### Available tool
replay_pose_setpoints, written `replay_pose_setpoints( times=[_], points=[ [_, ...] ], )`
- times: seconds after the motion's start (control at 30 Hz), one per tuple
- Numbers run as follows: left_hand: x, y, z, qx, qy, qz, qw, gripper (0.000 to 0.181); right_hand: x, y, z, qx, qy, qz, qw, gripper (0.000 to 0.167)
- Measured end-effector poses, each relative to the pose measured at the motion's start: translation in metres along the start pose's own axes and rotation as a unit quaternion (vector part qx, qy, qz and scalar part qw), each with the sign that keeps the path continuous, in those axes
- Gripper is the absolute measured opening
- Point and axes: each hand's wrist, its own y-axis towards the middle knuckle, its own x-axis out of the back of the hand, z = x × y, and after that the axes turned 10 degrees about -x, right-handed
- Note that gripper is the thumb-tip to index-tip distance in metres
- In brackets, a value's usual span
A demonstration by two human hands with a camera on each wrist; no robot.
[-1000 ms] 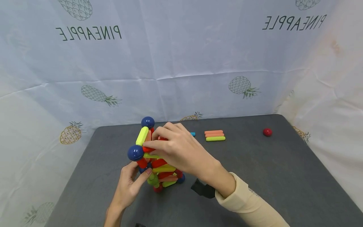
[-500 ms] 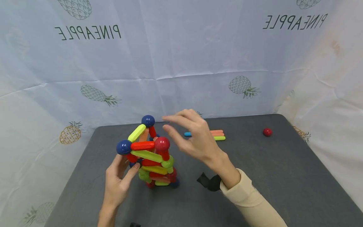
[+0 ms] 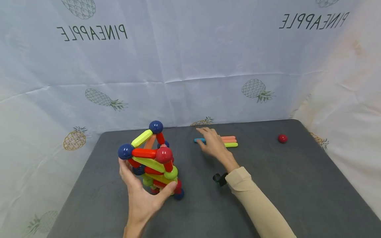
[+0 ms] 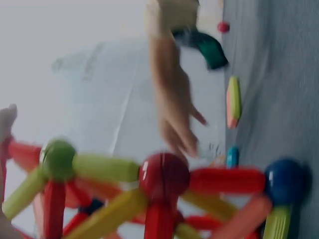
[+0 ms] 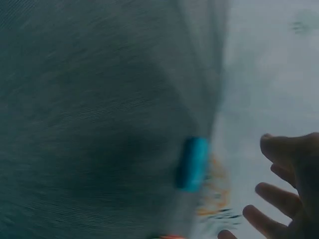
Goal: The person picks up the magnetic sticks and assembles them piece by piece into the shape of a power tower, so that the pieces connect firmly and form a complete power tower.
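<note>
A tower of magnetic rods and balls (image 3: 144,153) stands at the left of the table, with blue, red and green balls joined by red, yellow, green and orange rods. My left hand (image 3: 143,201) holds it from the front left, thumb across its lower right side and fingers at its left; some fingertips are hidden. In the left wrist view the tower (image 4: 227,180) fills the bottom. My right hand (image 3: 213,143) hovers with spread fingers over a blue rod (image 3: 199,140) at the back. The right wrist view shows that blue rod (image 5: 193,164) apart from the fingers.
Orange rods (image 3: 230,141) and a yellow-green rod (image 3: 231,145) lie side by side right of the blue rod. Farther right sits a red ball (image 3: 282,138). A pineapple-print cloth (image 3: 190,66) hangs behind the dark table (image 3: 282,185).
My right hand has let go of the tower's top and moved right and back to the loose rods. The tower has shifted left, and my left hand's thumb has moved across its front.
</note>
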Motion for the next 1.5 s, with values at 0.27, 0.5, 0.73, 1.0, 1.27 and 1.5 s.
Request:
replay_pose_setpoints(
  times=[0.27,0.5,0.73,1.0,1.27,1.5],
  points=[
    [-0.03,0.0,-0.002,0.019,0.053,-0.034,0.9979,0.15,-0.041,0.0,-0.028,-0.056,-0.047,0.066,0.9951,0.061],
    [-0.031,0.003,0.002,-0.024,0.055,-0.048,0.997,0.14,-0.051,0.001,-0.023,-0.057,-0.006,-0.031,0.9979,0.031],
    [-0.021,0.008,0.007,-0.108,-0.006,0.022,0.9939,0.137,-0.047,-0.002,-0.018,-0.087,0.049,0.033,0.9945,0.029],
    [-0.006,0.009,0.011,-0.098,-0.087,0.16,0.9785,0.123,-0.013,-0.004,-0.015,-0.049,0.121,0.022,0.9912,0.02],
    [-0.007,0.008,0.011,-0.086,-0.124,0.189,0.9703,0.035,0.081,-0.029,0.033,0.074,0.259,-0.132,0.9542,0.033],
    [-0.011,0.011,0.015,-0.055,-0.175,0.225,0.957,0.035,0.133,-0.079,0.079,0.28,0.285,-0.142,0.9057,0.035]
  ],
)
